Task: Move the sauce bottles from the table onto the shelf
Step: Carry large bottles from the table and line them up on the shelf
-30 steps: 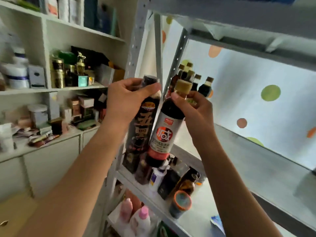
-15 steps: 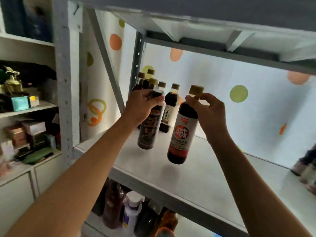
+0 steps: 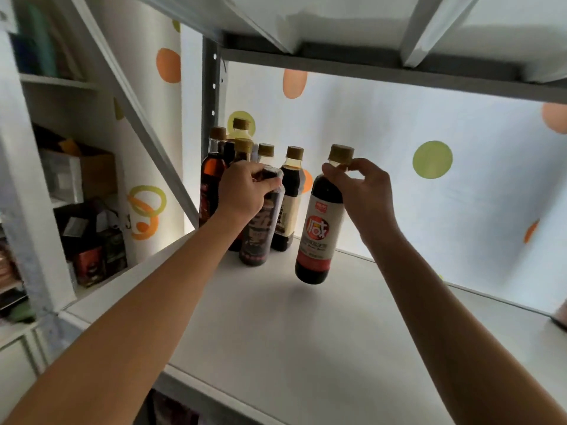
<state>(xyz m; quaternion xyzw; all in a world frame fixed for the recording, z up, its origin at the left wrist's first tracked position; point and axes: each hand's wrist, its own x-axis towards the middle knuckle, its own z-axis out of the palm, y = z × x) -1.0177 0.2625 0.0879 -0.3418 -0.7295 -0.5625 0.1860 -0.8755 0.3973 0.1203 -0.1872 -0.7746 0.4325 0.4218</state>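
The left hand (image 3: 245, 191) is curled over the top of a dark bottle (image 3: 259, 228) with a black wrapper, gripping it round the cap and neck. That bottle stands at a slight tilt with its base on or just above the white shelf (image 3: 306, 338); whether it touches cannot be told. The right hand (image 3: 360, 191) pinches the neck of a second bottle (image 3: 320, 234) just under its tan cap, thumb and fingertips closed round it. This bottle has a white label with a red round mark and hangs clear of the shelf, its shadow lying on the board below it.

Just behind the left hand, in the back left corner of the shelf, a cluster of bottles (image 3: 236, 154) with tan caps stands upright, close together, against the grey metal post (image 3: 211, 96). Behind them is a white backing (image 3: 399, 154) printed with orange and green dots. The underside of the next shelf board (image 3: 368, 29) spans the top of the view. To the left, a white cupboard (image 3: 73, 194) holds boxes and small cartons.
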